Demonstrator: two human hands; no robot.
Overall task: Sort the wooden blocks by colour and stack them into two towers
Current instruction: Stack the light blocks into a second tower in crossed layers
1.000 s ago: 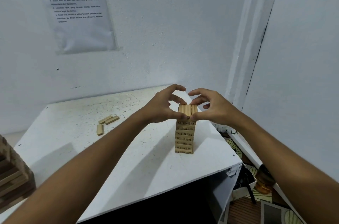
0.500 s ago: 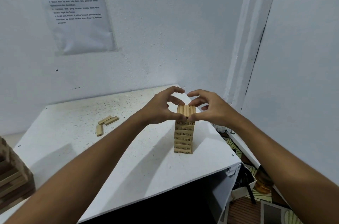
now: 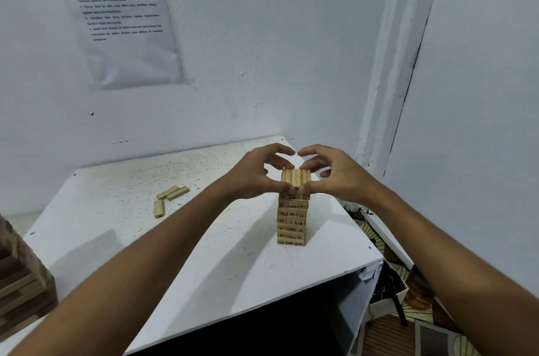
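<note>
Forearms reach from the near edge toward a pale tower of small wooden blocks, standing right of centre on a white counter. Both hands meet at its top layer, three blocks side by side. The left hand and right hand each pinch that layer, thumbs on the near ends, curled fingers over the far ends, squaring it.

At near left, partly out of frame, rises a darker tower.

The blocks look light, stiff and smooth, so they probably slide easily; the tower would likely topple under a sideways push. Holding a block by its short ends, with light even pressure from both sides, seems safest.

Farther left on the counter lie three loose blocks, pale like the tower, close together. No container on the counter holds blocks. A printed sheet hangs on the far wall.
</note>
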